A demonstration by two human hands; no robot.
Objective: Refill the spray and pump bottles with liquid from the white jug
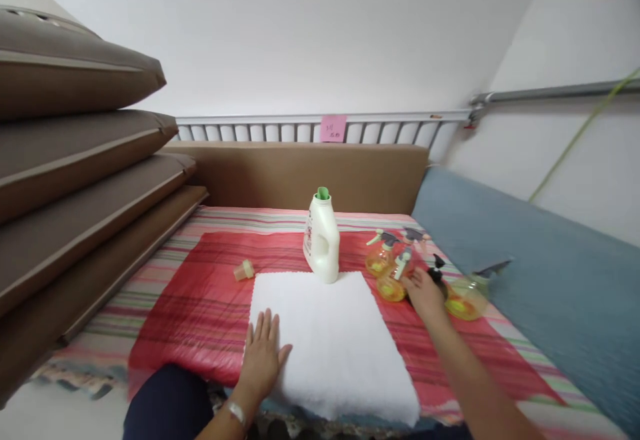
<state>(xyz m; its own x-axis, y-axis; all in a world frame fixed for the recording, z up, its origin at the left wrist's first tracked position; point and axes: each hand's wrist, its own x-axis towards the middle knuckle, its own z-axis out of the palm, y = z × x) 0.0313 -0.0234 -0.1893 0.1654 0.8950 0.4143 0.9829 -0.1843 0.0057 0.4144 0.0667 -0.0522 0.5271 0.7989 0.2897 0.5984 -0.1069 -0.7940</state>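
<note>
My left hand (263, 353) lies flat with fingers spread on the left edge of a white cloth (340, 340) with a scalloped edge. My right hand (424, 291) is at the group of spray bottles on the right. Its bent fingers close at the side of the front spray bottle (391, 288), which holds yellow liquid; the thumb is hidden. Behind that bottle stands another yellow spray bottle (380, 262). A dark pump bottle (438, 273) is partly hidden behind my right hand. A white detergent jug (323, 243) with a green spout stands at the cloth's far edge.
A small translucent cap (244, 270) lies left of the cloth on a red plastic sheet (200, 300). Another spray bottle (467, 297) stands far right. Stacked brown cushions (90, 153) rise at left; a blue padded panel (525, 260) borders the right.
</note>
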